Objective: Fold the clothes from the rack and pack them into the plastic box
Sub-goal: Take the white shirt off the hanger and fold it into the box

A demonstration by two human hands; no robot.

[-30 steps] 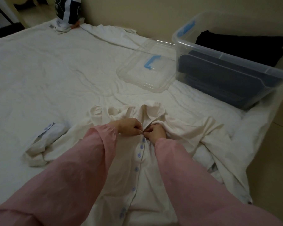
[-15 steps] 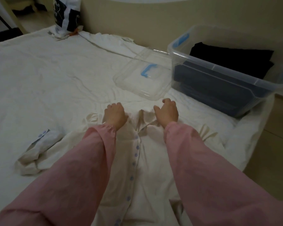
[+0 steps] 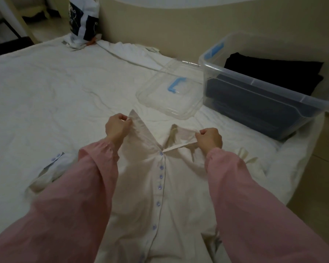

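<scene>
Shirt (image 3: 160,194) of pale cream cloth with a row of lilac buttons lies front-up and buttoned on the wrinkled white bed sheet (image 3: 55,88), under the person's pink-sleeved arms. The left hand (image 3: 116,128) pinches one collar tip, raised off the sheet. The right hand (image 3: 210,139) pinches the other collar edge, and the hands are held apart. One cuffed sleeve (image 3: 51,164) trails off to the left. Beyond the collar lies a clear plastic lid (image 3: 171,99) with a blue latch, just beside the clear plastic box (image 3: 264,86) at the bed's right edge. The box holds folded black and navy clothes (image 3: 270,73). A beige wall (image 3: 179,31) backs the bed.
</scene>
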